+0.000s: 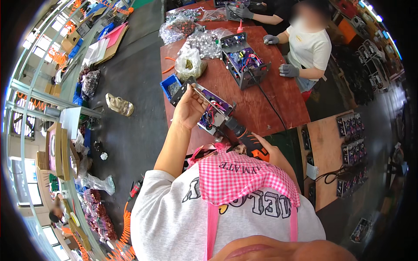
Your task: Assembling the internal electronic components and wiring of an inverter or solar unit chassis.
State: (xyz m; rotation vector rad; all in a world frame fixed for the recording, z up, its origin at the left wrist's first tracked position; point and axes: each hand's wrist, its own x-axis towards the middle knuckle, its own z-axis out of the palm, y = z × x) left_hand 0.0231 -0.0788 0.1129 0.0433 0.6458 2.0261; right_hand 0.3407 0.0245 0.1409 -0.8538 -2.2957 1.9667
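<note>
While gripping a black-and-orange power drill point(238, 129) in the right hand point(275, 153), curls the left hand point(191, 106) at the far end of an open circuit unit point(223, 104), beside a blue bin point(165, 85) on the red surface point(289, 104); cannot tell its hold.

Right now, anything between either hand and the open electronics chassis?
Yes: the black-and-orange power driver stands between the right hand and the chassis. Nothing visible blocks the left hand; it's at the black end panel, exact contact unclear.
</note>
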